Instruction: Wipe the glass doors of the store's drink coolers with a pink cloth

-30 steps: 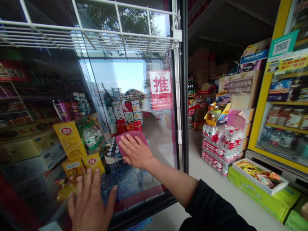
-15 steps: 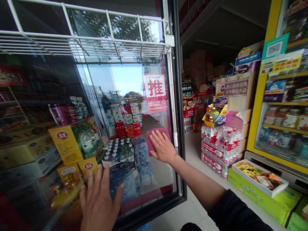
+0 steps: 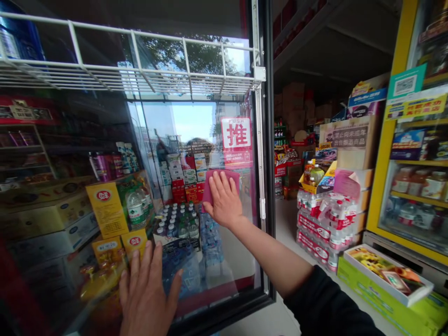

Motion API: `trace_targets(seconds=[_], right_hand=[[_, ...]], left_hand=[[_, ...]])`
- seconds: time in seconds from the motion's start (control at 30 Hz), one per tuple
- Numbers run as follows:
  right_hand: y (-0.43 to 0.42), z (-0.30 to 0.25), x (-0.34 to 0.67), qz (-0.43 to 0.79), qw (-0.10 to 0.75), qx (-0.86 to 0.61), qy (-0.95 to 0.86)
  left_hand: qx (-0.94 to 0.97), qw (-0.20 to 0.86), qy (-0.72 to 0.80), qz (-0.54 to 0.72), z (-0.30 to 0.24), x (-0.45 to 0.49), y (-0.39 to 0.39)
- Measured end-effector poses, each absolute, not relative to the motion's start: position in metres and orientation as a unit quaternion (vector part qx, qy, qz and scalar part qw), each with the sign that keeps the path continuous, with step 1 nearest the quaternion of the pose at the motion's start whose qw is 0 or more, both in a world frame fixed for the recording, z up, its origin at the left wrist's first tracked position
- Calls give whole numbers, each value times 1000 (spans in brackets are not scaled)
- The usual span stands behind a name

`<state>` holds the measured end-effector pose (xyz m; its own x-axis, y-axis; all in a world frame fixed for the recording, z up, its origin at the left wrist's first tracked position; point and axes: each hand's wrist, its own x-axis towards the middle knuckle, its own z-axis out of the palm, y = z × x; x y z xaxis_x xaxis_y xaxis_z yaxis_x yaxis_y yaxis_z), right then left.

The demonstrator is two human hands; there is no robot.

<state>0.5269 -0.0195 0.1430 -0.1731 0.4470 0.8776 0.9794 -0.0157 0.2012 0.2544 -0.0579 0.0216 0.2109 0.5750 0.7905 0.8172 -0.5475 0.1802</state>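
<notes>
Shopfront glass is filling the left and centre of the frame: a dark-framed glass door [image 3: 182,135] is reflecting sky and trees, with stacked goods showing behind it and a white wire rack [image 3: 140,70] running across the upper left. At centre, the right hand [image 3: 224,203] is pressing a pink cloth [image 3: 231,178] flat against the pane, fingers spread and not curled around it. Half a second ago the cloth was lying lower, beside the door's right edge; a second ago it was lower still and further left. It is now sitting just under the red push sign [image 3: 236,140], so the wiping is climbing the right part of the glass. At lower centre, the left hand [image 3: 149,294] is resting open-palmed on the pane, holding nothing.
</notes>
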Motion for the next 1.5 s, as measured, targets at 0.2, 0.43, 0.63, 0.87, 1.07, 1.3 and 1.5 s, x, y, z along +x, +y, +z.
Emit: trace_targets(seconds=[0.2,0.43,0.63,0.87,1.07,1.3,1.5], right_hand=[[-4,152,471,-432,222,-469,-738],[-24,135,513,-444,217,-474,-729],[-56,107,591,-438,244,-564,-656],[-61,118,603,-444,275,-604,-602],[-50,168,588,-458,299,-585,-599],[-49,234,584,-483,269,-559,-618],[-44,244,579,-475,343,-583,-562]], left_hand=[[-769,140,-451,-430,31,251,-57],[-777,162,-422,-438,41,259,-56],[-778,143,-426,-438,34,267,-58],[-772,134,-430,-448,34,273,-59],[-772,136,-431,-447,30,263,-53],[-768,127,-430,-457,26,265,-50],[-764,107,-445,-456,16,269,-43]])
